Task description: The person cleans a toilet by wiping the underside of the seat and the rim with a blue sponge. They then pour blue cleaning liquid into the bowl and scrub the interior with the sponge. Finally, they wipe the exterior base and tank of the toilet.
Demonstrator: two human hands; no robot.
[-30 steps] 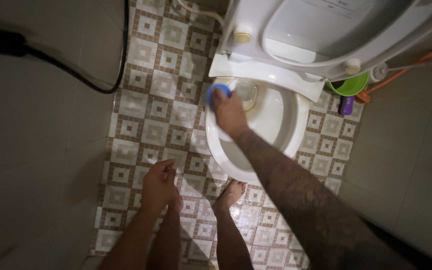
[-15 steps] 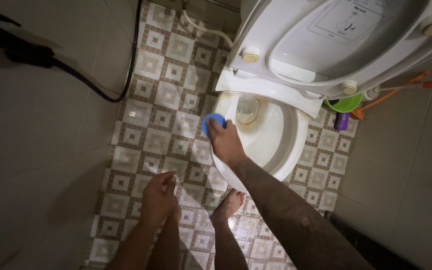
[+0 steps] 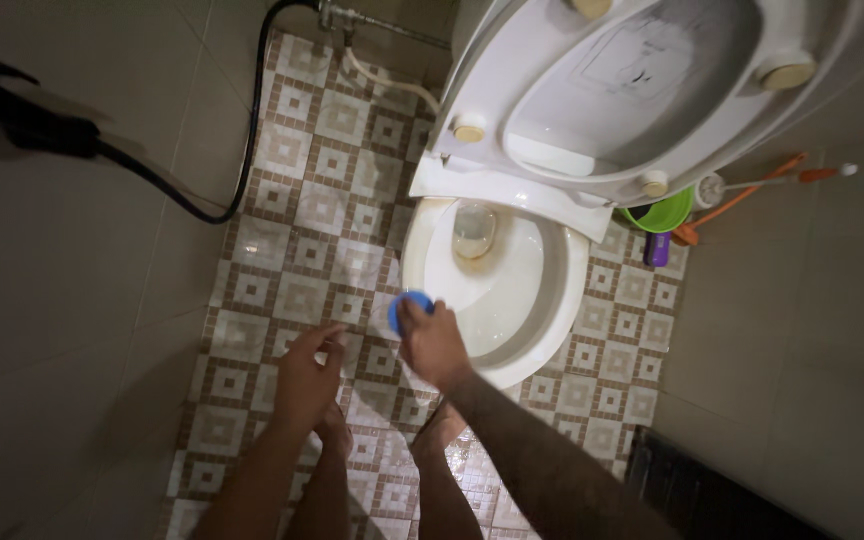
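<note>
Two hands show at lower centre. Right hand [image 3: 434,345] is clenched on a blue scrubber [image 3: 408,303], pressing it against the near-left rim of the toilet [image 3: 552,290]. Left hand [image 3: 304,378] hangs loose with nothing in it, just beside. Floor [image 3: 292,240] near the bare feet looks wet, though the light is dim; a slip there could throw the right hand into the bowl. Raised lid [image 3: 512,95] at upper right might drop.
</note>
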